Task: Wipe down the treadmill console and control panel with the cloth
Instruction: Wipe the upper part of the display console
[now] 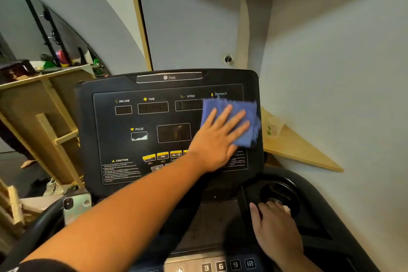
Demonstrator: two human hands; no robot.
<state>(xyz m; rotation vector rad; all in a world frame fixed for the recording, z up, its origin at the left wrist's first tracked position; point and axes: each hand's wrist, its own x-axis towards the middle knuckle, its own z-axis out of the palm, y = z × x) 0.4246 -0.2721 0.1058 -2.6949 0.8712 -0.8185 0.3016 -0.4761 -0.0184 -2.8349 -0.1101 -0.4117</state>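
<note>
The black treadmill console (123, 143) fills the middle of the head view, with INCLINE, TIME, SPEED, DISTANCE and PULSE readouts. My left hand (218, 139) lies flat, fingers spread, pressing a folded blue cloth (247, 112) against the console's upper right, over the DISTANCE readout. My right hand (276, 227) rests palm down on the lower right part of the console, beside the round cup holder (280, 194). A lower control panel (227, 265) with number keys 3, 6, 9, 12 shows at the bottom edge.
A wall stands close on the right with a wooden corner shelf (298, 148) holding a paper cup (273, 127). A phone (76, 207) sits in the left console pocket. Wooden frames (44, 117) and gym gear stand to the left.
</note>
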